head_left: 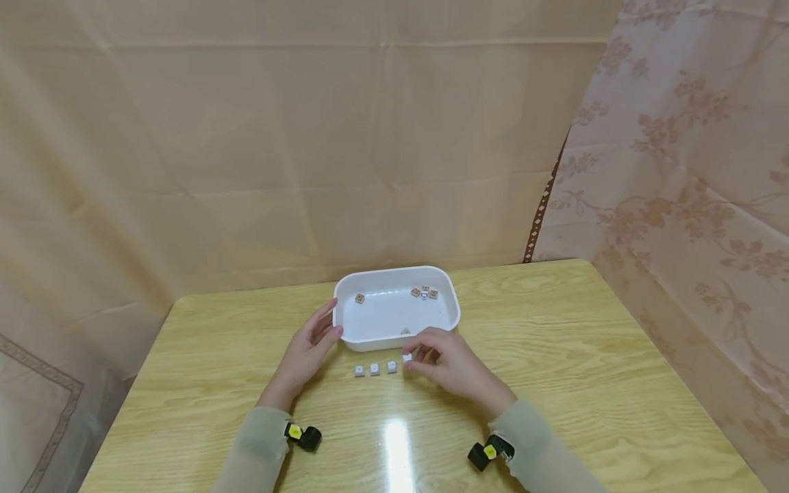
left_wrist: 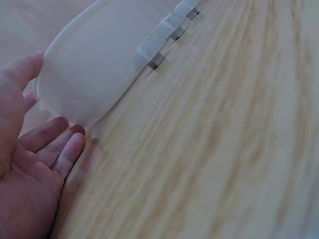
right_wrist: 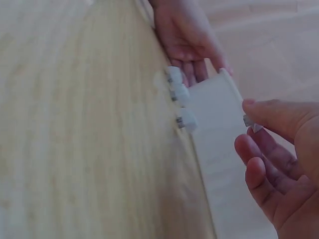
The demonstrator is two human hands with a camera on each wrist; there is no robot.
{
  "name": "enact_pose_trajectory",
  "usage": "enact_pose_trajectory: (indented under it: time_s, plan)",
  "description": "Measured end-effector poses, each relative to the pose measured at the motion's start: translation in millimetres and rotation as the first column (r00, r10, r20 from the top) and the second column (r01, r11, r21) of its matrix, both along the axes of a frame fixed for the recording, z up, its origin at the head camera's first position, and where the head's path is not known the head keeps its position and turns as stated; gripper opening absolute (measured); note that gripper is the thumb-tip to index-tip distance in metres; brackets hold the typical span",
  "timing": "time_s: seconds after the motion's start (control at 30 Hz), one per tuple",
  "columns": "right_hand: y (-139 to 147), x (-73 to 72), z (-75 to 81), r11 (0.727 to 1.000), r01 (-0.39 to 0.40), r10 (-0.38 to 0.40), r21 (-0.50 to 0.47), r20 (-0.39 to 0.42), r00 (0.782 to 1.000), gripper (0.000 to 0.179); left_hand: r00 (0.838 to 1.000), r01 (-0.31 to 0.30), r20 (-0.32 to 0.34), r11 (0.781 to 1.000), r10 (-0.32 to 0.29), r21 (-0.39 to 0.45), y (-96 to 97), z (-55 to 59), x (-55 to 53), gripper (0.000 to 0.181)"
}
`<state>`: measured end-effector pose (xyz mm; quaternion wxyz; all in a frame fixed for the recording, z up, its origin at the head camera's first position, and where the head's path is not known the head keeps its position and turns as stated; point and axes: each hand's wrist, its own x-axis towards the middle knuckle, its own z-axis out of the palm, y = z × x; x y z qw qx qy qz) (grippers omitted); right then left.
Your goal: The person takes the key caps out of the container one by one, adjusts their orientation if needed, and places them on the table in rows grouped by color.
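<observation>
A shallow white tray (head_left: 394,340) sits on the wooden table. My left hand (head_left: 306,352) is at its left end; the left wrist view shows the thumb on the rim and loosely bent fingers by the outer wall. In my right hand (head_left: 450,363) a small white keycap-like piece (head_left: 407,357) is pinched between thumb and fingertips, in front of the tray's near wall. The right wrist view shows the grey underside of the held piece (right_wrist: 247,121). Left of it, three similar white pieces (head_left: 374,370) with grey bases stand in a row on the table.
Inside the tray, several small tan-and-brown pieces (head_left: 433,294) lie, mostly at the right; one tan piece (head_left: 360,298) lies at the left. A small white-and-dark piece (head_left: 424,296) is among them. Behind the table (head_left: 555,383) hangs a beige curtain (head_left: 277,150).
</observation>
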<state>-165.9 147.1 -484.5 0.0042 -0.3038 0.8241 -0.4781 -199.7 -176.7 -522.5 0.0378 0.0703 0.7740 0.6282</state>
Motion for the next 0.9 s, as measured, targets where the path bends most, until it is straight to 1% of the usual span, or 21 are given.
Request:
enact_pose_trajectory:
  time_s: [0.17,0.27,0.43,0.63,0.9]
  plan:
    - [-1.5,3.4,-8.2,0.999,0.033,-0.033,-0.003,-0.012,0.999,0.023,1.000,0.001,-0.004,1.000,-0.001,0.003,-0.4,0.0,0.1,0.062]
    - [-3.3,3.8,-12.0,0.999,0.052,-0.052,-0.006,-0.007,0.999,0.025,1.000,0.000,-0.008,1.000,0.000,0.006,-0.4,0.2,0.8,0.062]
    - [-5.1,2.3,-18.7,0.999,0.051,-0.051,0.004,0.029,0.998,0.024,1.000,-0.001,-0.007,1.000,0.001,0.001,-0.4,1.1,0.9,0.062]
    - [-3.2,-0.3,-25.8,0.998,0.053,-0.054,0.032,0.024,0.998,0.021,1.000,0.000,0.008,1.000,0.001,-0.008,-0.8,2.0,0.8,0.062]
    - [-5.8,0.4,-33.5,0.991,0.113,-0.118,0.073,0.071,0.990,0.023,1.000,0.003,-0.002,1.000,-0.003,-0.019,-0.4,1.7,0.3,0.062]
